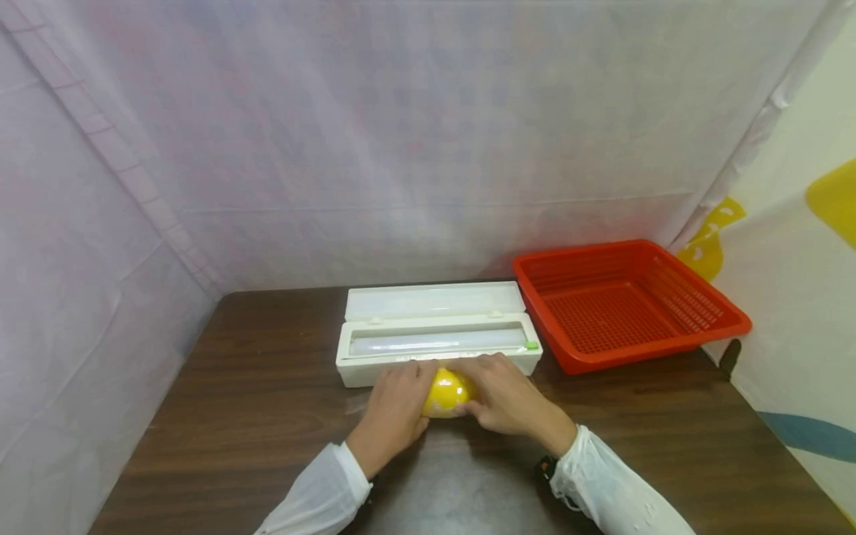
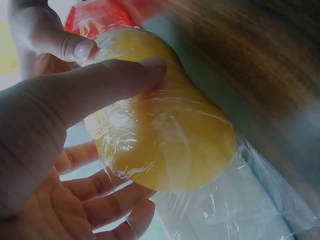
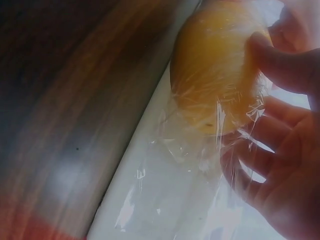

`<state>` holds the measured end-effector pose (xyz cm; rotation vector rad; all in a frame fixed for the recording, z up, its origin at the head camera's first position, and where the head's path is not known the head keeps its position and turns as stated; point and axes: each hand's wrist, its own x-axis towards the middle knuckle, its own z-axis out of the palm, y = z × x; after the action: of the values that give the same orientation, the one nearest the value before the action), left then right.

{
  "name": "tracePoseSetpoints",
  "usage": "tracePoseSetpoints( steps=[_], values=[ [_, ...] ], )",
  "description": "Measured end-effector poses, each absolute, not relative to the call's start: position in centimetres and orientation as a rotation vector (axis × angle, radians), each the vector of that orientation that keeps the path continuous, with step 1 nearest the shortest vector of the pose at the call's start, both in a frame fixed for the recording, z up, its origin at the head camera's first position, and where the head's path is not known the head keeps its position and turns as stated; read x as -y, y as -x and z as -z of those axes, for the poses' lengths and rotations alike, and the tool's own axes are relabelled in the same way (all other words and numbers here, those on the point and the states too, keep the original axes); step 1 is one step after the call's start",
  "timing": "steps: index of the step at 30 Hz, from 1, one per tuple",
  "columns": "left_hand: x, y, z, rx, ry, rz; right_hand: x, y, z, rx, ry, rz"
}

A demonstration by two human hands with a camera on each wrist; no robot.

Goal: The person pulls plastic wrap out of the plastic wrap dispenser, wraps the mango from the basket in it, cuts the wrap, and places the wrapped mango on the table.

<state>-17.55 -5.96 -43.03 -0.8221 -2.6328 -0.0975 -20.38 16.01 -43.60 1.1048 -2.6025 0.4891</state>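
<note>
A smooth yellow fruit (image 1: 446, 392), pear-like in outline in the left wrist view, is wrapped in clear cling film (image 3: 200, 165). Its exact kind is not clear. My left hand (image 1: 396, 401) grips its left side, with the thumb pressed across the film and the fingers on the far side. On the right side, my right hand (image 1: 503, 394) holds the same fruit (image 2: 175, 135) between thumb and fingers. Loose film trails off it in both wrist views. Just behind my hands stands a white cling film dispenser (image 1: 354, 369), lid raised, with a film roll (image 1: 435, 342) inside.
A red plastic basket (image 1: 575, 358) stands at the back right, close by the dispenser. The brown wooden table (image 1: 267, 401) runs back to a pale curtain (image 1: 428, 148), with more cloth hanging on both sides. A green slider (image 1: 531, 345) sits at the dispenser's right end.
</note>
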Motion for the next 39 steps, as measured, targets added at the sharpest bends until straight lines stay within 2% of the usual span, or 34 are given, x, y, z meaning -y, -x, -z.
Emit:
tracePoseSetpoints(
  steps=[29,39],
  values=[
    [5.1,17.5,44.2,2.578,0.752,0.029,-15.9,20.1,43.2,2.752,-1.091,-0.523],
    [4.7,17.6,44.2,2.561,0.763,-0.168,-16.0,20.4,43.6,2.755,-1.097,-0.555]
  ],
)
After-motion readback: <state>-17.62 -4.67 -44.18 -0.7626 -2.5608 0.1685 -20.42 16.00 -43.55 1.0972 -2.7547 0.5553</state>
